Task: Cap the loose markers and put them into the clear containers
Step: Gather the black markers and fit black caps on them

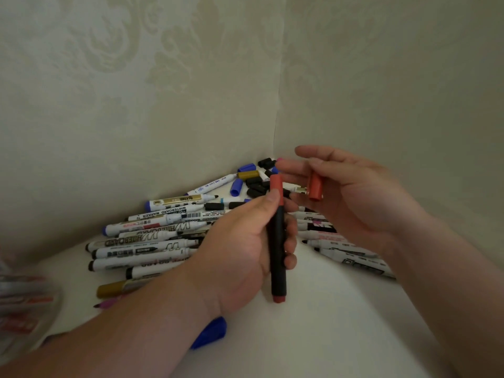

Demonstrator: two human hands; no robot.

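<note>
My left hand [245,249] grips a black marker [276,241] upright; a red cap sits on its top end and its bottom end is red. My right hand [351,195] pinches a loose red cap [315,188] between thumb and fingers, just right of the marker's top. Behind both hands lies a pile of uncapped white markers [152,241], with more markers [351,255] to the right. Loose black, blue and gold caps [253,181] lie in the corner. A clear container [24,304] holding markers is blurred at the left edge.
The white tabletop [341,323] ends at two wallpapered walls that meet in a corner behind the pile. A blue cap [211,332] lies under my left forearm. A gold marker [114,289] and a pink marker [106,304] lie at the front left.
</note>
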